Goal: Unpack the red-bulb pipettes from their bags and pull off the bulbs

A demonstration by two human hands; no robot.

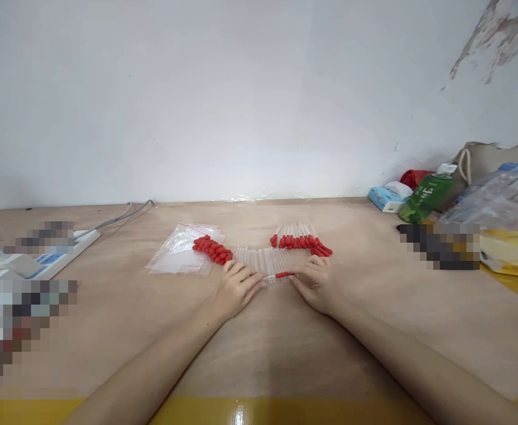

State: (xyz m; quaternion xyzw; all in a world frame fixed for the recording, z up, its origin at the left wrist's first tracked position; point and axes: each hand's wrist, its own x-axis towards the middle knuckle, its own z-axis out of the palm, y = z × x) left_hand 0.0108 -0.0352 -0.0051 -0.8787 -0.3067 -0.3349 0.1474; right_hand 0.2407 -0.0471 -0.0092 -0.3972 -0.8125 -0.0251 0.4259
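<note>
Between both hands lies a thin clear dropper tube with a red rubber bulb (277,275), held level just above the table. My left hand (237,287) pinches its clear end. My right hand (312,280) pinches the red bulb end. Just behind the hands lies a row of clear glass tubes (262,257). A heap of loose red bulbs (212,249) sits to the left of the tubes. A row of finished droppers with red bulbs (302,240) lies at the back right.
A stack of clear zip bags (181,255) lies left of the bulbs. A white power strip (62,254) with cables sits at far left. At right are a green bottle (427,196), a tissue pack (388,198), a beige bag (489,159) and plastic bags (507,206).
</note>
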